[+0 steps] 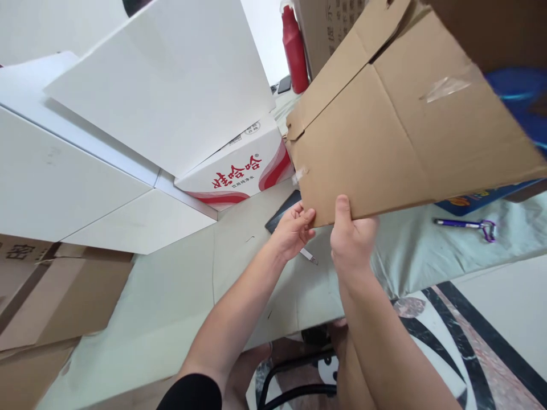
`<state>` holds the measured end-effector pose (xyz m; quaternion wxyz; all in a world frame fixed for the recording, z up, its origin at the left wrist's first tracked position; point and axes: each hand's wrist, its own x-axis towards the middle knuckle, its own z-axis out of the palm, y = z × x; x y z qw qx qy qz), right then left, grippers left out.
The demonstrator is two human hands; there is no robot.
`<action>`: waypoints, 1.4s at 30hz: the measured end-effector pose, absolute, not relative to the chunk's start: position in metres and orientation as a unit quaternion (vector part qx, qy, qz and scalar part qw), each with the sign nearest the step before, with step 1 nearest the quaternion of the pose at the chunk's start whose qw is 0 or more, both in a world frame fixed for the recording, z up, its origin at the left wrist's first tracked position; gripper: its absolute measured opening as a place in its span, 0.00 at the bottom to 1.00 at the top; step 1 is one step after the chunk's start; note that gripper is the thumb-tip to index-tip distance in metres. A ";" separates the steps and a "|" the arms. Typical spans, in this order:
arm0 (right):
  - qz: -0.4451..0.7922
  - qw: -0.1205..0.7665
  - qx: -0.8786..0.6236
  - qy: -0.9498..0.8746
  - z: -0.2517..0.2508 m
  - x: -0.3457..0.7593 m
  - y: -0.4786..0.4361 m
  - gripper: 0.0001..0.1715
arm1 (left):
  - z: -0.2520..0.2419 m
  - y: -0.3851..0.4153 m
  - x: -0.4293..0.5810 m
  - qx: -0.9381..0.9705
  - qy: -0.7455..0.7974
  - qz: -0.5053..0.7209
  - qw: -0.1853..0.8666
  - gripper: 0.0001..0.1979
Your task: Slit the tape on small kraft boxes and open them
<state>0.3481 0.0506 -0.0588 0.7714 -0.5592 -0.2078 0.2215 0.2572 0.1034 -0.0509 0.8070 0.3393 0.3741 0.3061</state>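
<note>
A flattened brown cardboard box (376, 142) is held up at a tilt over the table, with a strip of clear tape on its face. My right hand (352, 239) grips its lower edge, thumb on the front and fingers behind. At the lower left corner, my left hand (294, 230) pinches the cardboard between thumb and fingers. Beneath the hands a dark flat object (282, 210) lies on the cloth, partly hidden. A thin whitish tool end (309, 256) pokes out below my left hand.
Large white boxes (171, 85) and a white-and-red printed carton (239, 173) stand at left and behind. A red bottle (294, 51) is at the back. A purple pen-like item (464, 224) lies right on the green tablecloth (179, 285). Brown cartons (64, 290) sit at far left.
</note>
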 end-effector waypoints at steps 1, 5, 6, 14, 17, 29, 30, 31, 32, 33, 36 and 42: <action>0.246 0.769 -0.553 -0.208 -0.060 0.349 0.053 0.26 | -0.052 0.106 0.259 0.331 0.377 0.332 0.799 0.24; 0.316 0.780 -0.501 -0.202 -0.063 0.350 0.060 0.19 | -0.049 0.117 0.268 0.303 0.392 0.389 0.777 0.16; 0.324 0.781 -0.493 -0.205 -0.064 0.350 0.061 0.19 | -0.047 0.121 0.272 0.296 0.402 0.398 0.770 0.14; 0.408 0.744 -0.503 -0.161 -0.061 0.352 0.057 0.21 | -0.039 0.167 0.317 0.283 0.481 0.446 0.700 0.10; 0.408 0.748 -0.497 -0.163 -0.059 0.351 0.055 0.17 | -0.036 0.177 0.330 0.288 0.519 0.438 0.675 0.07; 0.439 0.718 -0.503 -0.197 -0.058 0.346 0.050 0.11 | -0.049 0.070 0.149 0.495 0.552 0.494 0.454 0.09; 0.440 0.711 -0.507 -0.209 -0.058 0.342 0.048 0.11 | -0.054 0.062 0.133 0.485 0.560 0.501 0.448 0.09; 0.441 0.704 -0.510 -0.222 -0.058 0.337 0.047 0.10 | -0.059 0.055 0.121 0.477 0.566 0.507 0.442 0.09; 0.442 0.696 -0.514 -0.237 -0.059 0.332 0.045 0.10 | -0.064 0.049 0.111 0.470 0.569 0.513 0.439 0.10; 0.442 0.686 -0.519 -0.254 -0.060 0.325 0.043 0.10 | -0.068 0.045 0.103 0.463 0.570 0.517 0.439 0.10; 0.450 0.646 -0.537 -0.303 -0.065 0.304 0.039 0.11 | -0.079 0.038 0.086 0.435 0.572 0.528 0.452 0.12; 0.421 0.521 -0.582 -0.461 -0.090 0.255 0.029 0.14 | -0.092 0.021 0.045 0.375 0.572 0.562 0.466 0.14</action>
